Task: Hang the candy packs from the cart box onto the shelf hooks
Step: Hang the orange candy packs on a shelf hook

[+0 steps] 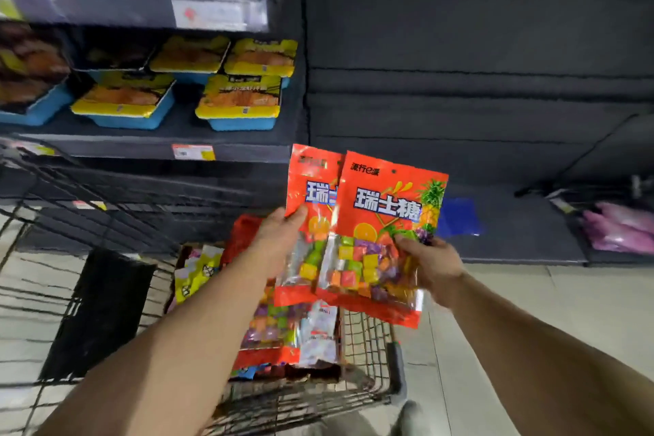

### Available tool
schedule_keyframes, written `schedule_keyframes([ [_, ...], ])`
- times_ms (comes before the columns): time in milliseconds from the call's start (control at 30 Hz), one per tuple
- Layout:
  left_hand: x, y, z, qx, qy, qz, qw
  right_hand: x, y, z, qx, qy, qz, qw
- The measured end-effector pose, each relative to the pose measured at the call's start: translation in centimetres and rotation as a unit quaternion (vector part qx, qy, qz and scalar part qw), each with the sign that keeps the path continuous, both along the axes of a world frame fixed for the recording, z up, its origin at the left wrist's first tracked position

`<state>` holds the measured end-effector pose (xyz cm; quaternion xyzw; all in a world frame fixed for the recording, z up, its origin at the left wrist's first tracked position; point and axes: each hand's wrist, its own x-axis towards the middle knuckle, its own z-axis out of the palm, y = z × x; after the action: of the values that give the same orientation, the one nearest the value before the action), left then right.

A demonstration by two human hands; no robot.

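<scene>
While both arms reach over the wire shopping cart point(368, 357), the left hand point(279, 241) grasps one red plastic candy pack point(308, 188) and the right hand point(431, 265) pinches the overlapping front red candy pack point(385, 209), both held upright above the cart's cardboard box point(283, 329) of more packs, before dark shelving point(460, 81).

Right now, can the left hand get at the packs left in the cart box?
Probably not yet: the left hand already grips a candy pack. The cart box lies just below, uncovered, so reach looks free once emptied.
</scene>
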<state>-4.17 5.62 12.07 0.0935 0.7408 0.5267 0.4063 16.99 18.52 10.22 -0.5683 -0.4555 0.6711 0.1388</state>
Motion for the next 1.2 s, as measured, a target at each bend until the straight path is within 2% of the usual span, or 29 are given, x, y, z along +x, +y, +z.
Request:
schedule_keyframes([
  [167, 7.6, 9.0, 5.8, 0.071, 0.093, -0.048, 0.992, 7.7, 5.2, 4.7, 0.063, 0.048, -0.087, 0.993],
  [433, 29.3, 23.9, 9.9, 0.101, 0.085, -0.244, 0.961, 30.6, 13.6, 10.8, 0.140, 0.107, -0.228, 0.958],
  [633, 46.9, 33.5, 11.0, 0.121, 0.015, -0.359, 0.925, 49.1, 18.9, 14.2, 0.204, 0.054, -0.305, 0.928],
  [767, 55.3, 38.8, 10.2, 0.104, -0.014, -0.463, 0.880, 57.8, 21.4, 15.0, 0.238, -0.004, -0.339, 0.910],
  [833, 58.8, 41.7, 9.6, 0.099, -0.031, -0.478, 0.872, 61.1, 23.0, 14.6, 0.246, -0.014, -0.364, 0.898],
  [967, 64.6, 48.4, 8.7, 0.097, -0.066, -0.465, 0.877, 66.1, 27.4, 13.6, 0.229, -0.003, -0.414, 0.881],
  [1200, 72.9, 63.9, 9.2, 0.116, -0.112, -0.487, 0.858, 74.1, 40.3, 13.6, 0.229, 0.004, -0.463, 0.856],
])
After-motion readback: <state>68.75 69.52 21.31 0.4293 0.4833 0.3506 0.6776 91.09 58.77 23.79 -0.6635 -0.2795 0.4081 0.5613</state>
